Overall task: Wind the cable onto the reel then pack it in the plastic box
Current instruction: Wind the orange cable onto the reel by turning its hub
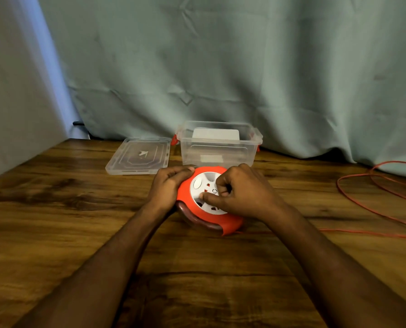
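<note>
A round orange reel [187, 197] with a white socket face lies tilted on the wooden table [67, 209] in the middle. My left hand [167, 185] grips its left rim. My right hand [241, 191] rests on the white face with fingers curled and the thumb pressed on it. The thin red cable [362, 204] runs from under the reel to the right and lies in loose loops on the table. The clear plastic box [217, 147] stands open just behind the reel, with orange clips at its sides.
The box's clear lid [139, 156] lies flat to the left of the box. A grey-green curtain [221, 67] hangs along the back edge of the table. A wall [13, 91] closes the left side.
</note>
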`<state>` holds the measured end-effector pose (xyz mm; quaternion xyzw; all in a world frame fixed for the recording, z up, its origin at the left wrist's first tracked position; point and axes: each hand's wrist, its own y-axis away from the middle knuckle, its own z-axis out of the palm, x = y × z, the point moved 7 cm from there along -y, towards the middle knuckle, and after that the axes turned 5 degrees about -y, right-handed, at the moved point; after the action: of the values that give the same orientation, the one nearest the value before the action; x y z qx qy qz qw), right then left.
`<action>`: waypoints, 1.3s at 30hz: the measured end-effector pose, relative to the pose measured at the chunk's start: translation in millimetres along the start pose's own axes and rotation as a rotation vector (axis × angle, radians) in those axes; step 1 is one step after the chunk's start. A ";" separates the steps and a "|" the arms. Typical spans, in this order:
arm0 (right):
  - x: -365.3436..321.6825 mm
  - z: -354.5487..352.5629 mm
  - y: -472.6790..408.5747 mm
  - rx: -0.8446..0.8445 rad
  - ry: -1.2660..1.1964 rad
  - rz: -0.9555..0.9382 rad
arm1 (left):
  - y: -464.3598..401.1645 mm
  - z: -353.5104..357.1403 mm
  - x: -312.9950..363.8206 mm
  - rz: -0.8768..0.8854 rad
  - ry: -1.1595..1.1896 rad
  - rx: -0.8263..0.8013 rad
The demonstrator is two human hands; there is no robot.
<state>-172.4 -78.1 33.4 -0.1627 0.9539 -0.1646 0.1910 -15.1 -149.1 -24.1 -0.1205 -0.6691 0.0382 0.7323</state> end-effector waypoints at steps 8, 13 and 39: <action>16.0 -20.3 -0.2 -0.097 -0.185 -0.141 | 0.1 0.0 0.6 -0.012 0.030 -0.016; 29.2 -14.6 -0.3 -0.218 -0.284 -0.125 | 1.1 2.1 1.0 -0.007 0.046 -0.041; 14.7 -13.4 3.8 -0.035 -0.124 -0.066 | -3.5 -1.9 -2.6 0.011 0.040 0.013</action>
<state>-191.8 -76.8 39.1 -0.2071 0.9372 -0.1435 0.2411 -13.9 -153.3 -26.0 -0.1200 -0.6535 0.0442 0.7461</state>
